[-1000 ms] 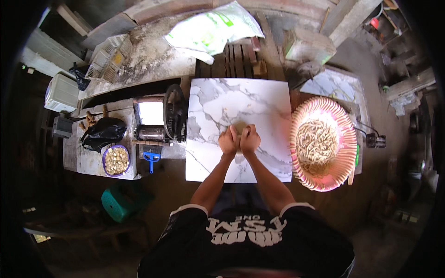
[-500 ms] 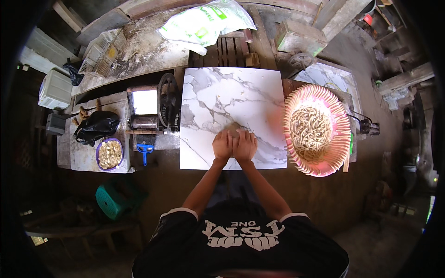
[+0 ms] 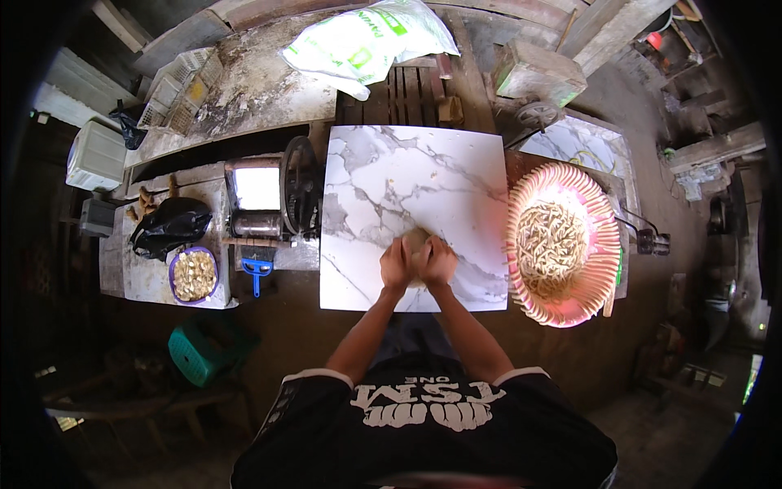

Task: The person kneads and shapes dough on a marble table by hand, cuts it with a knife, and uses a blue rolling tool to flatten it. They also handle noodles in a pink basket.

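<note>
A grey-brown lump that looks like dough [image 3: 417, 238] lies on a white marble-patterned board [image 3: 366, 212], near its front edge. My left hand [image 3: 397, 265] is closed round the lump's left side, fingers curled. From the right, my right hand [image 3: 437, 259] grips the same lump with bent fingers. Both hands nearly meet at its near side and cover much of it. Small crumbs dot the board around them.
Right of the board stands a pink ribbed basket [image 3: 607, 236] heaped with thin pale sticks. To the left are a hand-wheel roller machine [image 3: 300, 187], a blue-handled tool [image 3: 257, 267], a purple-rimmed bowl [image 3: 213, 285] of pale pieces and a black bag [image 3: 173, 226]. A green stool [image 3: 191, 356] stands below.
My hands have gone from lying flat over the lump to curling round its sides, so more of it shows. The whole view has shifted slightly, with the board lower in the picture.
</note>
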Action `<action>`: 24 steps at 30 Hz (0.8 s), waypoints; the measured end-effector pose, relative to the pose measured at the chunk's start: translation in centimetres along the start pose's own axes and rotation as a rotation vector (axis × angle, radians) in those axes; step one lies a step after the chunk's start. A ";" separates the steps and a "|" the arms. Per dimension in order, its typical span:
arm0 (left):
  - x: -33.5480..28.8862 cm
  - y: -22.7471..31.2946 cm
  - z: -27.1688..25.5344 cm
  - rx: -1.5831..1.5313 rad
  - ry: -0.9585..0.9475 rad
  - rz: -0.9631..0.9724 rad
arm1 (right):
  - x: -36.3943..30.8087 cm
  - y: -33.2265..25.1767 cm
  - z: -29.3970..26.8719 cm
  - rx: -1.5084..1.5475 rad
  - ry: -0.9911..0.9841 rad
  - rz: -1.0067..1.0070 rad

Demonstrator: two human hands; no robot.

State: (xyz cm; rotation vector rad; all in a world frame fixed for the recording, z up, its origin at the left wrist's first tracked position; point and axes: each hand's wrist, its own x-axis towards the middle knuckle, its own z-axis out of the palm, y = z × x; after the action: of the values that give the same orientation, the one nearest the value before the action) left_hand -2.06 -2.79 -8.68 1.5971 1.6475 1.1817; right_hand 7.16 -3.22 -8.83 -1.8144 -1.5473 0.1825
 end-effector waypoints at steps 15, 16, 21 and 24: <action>5.4 4.6 -0.3 -0.553 -0.064 -0.152 | 10.3 -4.1 -3.6 -0.342 0.169 -0.117; 4.7 4.2 0.5 -0.596 -0.066 -0.242 | 10.0 -4.1 -2.6 -0.393 0.131 -0.163; 3.5 1.2 0.7 -0.307 0.199 -0.138 | 7.6 -5.4 1.4 -0.230 -0.033 -0.094; 5.1 0.3 1.0 -0.604 0.182 -0.360 | 7.2 -6.2 1.8 -0.094 -0.106 0.039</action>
State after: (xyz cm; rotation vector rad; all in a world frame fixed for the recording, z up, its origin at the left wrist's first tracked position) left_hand -1.74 2.31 -7.92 0.8056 1.4117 1.4709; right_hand 3.09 4.12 -3.92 -1.9370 -1.6181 0.2312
